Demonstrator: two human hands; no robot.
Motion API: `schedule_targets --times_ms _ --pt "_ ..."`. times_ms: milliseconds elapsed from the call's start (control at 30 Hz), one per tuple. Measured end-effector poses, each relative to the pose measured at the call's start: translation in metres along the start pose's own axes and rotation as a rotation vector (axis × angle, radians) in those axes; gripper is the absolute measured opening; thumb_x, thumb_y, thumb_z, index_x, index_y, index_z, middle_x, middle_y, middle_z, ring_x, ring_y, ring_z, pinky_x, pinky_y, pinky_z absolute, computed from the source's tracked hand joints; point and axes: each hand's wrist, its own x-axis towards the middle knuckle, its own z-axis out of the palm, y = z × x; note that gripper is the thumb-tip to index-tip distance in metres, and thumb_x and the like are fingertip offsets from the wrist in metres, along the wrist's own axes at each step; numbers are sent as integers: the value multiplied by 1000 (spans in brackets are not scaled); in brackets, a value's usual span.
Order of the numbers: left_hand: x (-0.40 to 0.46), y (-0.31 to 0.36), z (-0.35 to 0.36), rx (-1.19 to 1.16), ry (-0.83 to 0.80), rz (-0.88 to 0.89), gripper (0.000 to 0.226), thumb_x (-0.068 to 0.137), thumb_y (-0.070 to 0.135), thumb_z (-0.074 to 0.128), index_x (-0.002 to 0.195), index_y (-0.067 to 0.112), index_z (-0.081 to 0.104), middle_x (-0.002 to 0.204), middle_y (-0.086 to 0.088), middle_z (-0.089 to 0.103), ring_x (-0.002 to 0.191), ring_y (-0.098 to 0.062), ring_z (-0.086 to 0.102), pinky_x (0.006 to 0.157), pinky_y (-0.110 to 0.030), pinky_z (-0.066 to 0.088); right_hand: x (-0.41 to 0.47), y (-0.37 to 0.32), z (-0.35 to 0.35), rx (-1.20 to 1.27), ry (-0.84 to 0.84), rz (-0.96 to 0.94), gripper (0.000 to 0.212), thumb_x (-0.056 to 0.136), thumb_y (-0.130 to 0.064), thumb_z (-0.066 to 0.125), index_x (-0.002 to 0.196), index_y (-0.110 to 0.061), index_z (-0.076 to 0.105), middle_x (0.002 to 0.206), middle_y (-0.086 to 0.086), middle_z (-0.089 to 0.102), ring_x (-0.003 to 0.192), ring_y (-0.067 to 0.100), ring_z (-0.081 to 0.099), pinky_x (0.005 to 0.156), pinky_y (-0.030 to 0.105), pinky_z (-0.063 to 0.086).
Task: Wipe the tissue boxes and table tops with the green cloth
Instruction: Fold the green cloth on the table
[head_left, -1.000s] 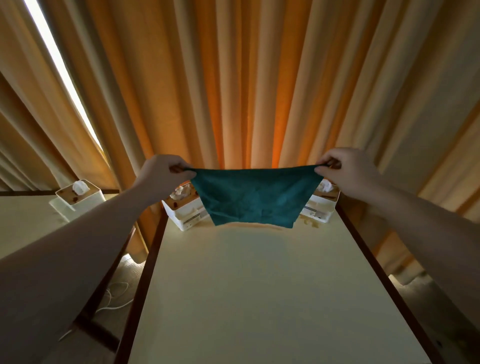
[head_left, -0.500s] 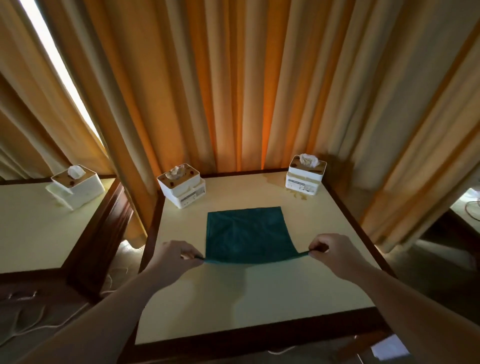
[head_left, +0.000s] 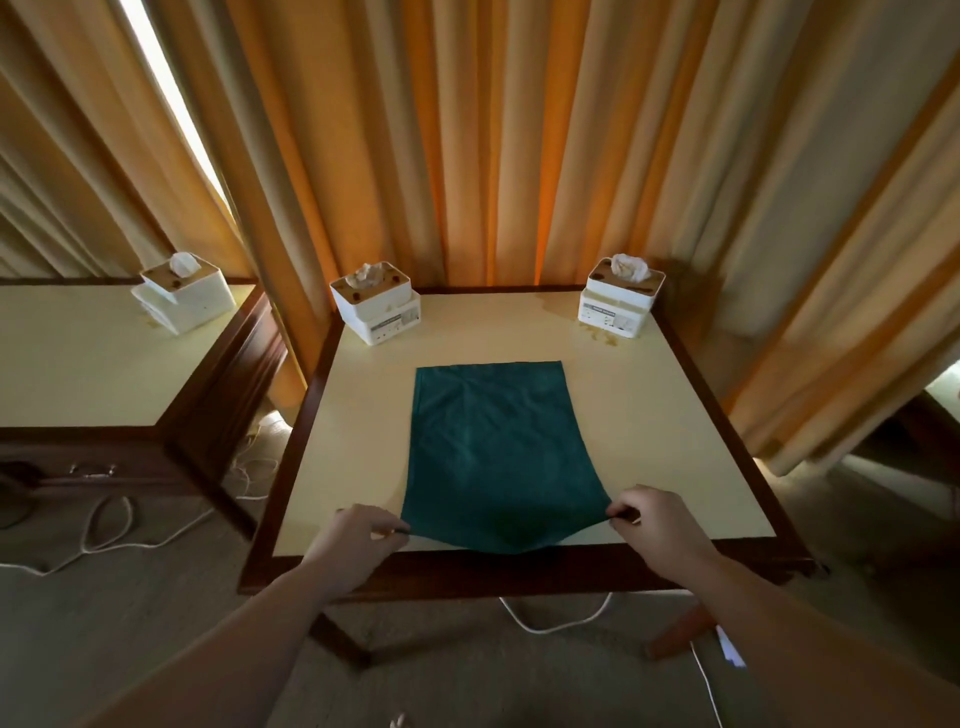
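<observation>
Left hand (head_left: 358, 538) and right hand (head_left: 655, 525) pinch the near corners, at 7 and 5 o'clock, of the green cloth (head_left: 493, 452) flat on the table top (head_left: 649, 415).

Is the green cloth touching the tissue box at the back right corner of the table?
Apart. In the head view, bare tabletop shows plainly between the green cloth and the tissue box.

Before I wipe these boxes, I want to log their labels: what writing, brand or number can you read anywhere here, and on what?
None can be read.
Label on the right tissue box: dark printed line, too blurred to read.
Label on the middle tissue box: too small and blurred.
Left tissue box, green cloth, table: no text visible.
</observation>
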Motion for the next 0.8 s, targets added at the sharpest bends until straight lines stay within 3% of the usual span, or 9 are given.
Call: schedule_targets --times_ms 200,367,633,800 --pt "20 13 -22 -107 120 36 7 96 30 71 94 34 75 89 16 73 88 -3 65 74 -26 50 29 -12 -23 53 73 -8 12 96 -14 70 99 -25 73 96 -12 68 87 2 63 74 19 50" --pt "76 19 -50 -257 196 45 9 91 20 77 88 28 78 82 8 75 80 -14 69 79 -40 58 94 -27 -43 80 87 -34 10 100 -16 66 101 -24 72 97 -12 68 86 6 64 75 27 55" --pt "217 13 -76 -264 181 -15 6 91 24 77 87 29 77 83 7 75 83 -18 69 79 -44 59 241 -27 -40 104 109 31 9 98 -17 68 99 -23 74 95 -11 70 86 5 64 73 22 50" --pt "298 6 -81 -240 155 -49 6 90 24 79 86 27 76 79 5 74 79 -15 68 75 -36 56 317 -14 -25 100 61 112 9 97 -13 68 97 -21 74 92 -10 71 85 6 65 72 20 49"
